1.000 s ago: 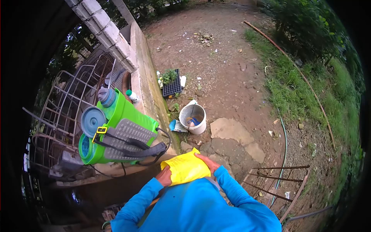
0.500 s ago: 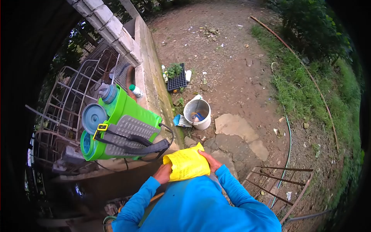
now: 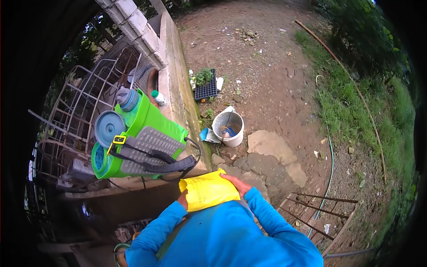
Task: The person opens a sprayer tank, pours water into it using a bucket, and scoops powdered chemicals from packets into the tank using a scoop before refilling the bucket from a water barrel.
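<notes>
A yellow printed bag (image 3: 210,190) lies on its side against my blue shirt, its open end facing left. My left hand (image 3: 183,199) is at that open end, with its fingers hidden inside the bag. My right hand (image 3: 238,183) grips the bag's right end, fingers over the top edge. To the left, a green backpack sprayer (image 3: 147,133) with black straps rests on the low wall. Its round lid (image 3: 109,128) leans beside the open filling mouth.
A white bucket (image 3: 228,129) with something blue inside stands on the ground beyond the bag. Near the wall (image 3: 178,84) are a black seedling tray (image 3: 206,91) and a green-capped bottle (image 3: 159,98). A rusty metal frame (image 3: 318,209) lies at the lower right.
My left hand has gone deeper into the bag's open end, and less of it shows. The bag has shifted slightly left. The view has moved a little.
</notes>
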`<action>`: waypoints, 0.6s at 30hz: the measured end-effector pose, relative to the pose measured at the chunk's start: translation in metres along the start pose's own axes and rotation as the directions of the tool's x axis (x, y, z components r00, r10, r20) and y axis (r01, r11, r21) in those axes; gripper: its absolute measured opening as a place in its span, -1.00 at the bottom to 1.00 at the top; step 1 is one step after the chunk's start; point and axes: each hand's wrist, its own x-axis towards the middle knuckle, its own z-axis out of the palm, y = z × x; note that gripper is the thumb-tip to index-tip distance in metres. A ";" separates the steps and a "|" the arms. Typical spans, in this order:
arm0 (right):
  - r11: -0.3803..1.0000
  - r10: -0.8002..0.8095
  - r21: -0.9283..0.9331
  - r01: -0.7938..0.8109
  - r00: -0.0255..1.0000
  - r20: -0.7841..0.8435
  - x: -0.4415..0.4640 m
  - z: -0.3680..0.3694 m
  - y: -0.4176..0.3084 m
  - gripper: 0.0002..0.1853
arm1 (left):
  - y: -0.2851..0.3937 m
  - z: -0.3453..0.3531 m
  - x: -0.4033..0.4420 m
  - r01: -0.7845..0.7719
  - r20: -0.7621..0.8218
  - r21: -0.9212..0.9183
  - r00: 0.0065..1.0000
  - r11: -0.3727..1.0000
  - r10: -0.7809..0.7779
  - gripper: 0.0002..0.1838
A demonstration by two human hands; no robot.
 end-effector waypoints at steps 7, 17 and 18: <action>0.991 0.120 -0.053 -0.123 0.992 -0.049 0.014 0.000 0.001 -0.45 | -0.014 0.050 -0.020 -0.269 0.246 0.818 0.963 0.508 0.114 -0.46; 0.927 0.253 -0.250 -0.279 0.958 -0.133 0.041 0.029 -0.008 -0.42 | -0.013 0.041 -0.080 -0.277 0.167 0.505 0.961 0.818 0.222 -0.47; 0.927 0.255 -0.250 -0.279 0.959 -0.124 0.046 0.030 -0.006 -0.43 | -0.012 0.049 -0.092 -0.357 0.237 0.579 0.934 0.733 0.268 -0.48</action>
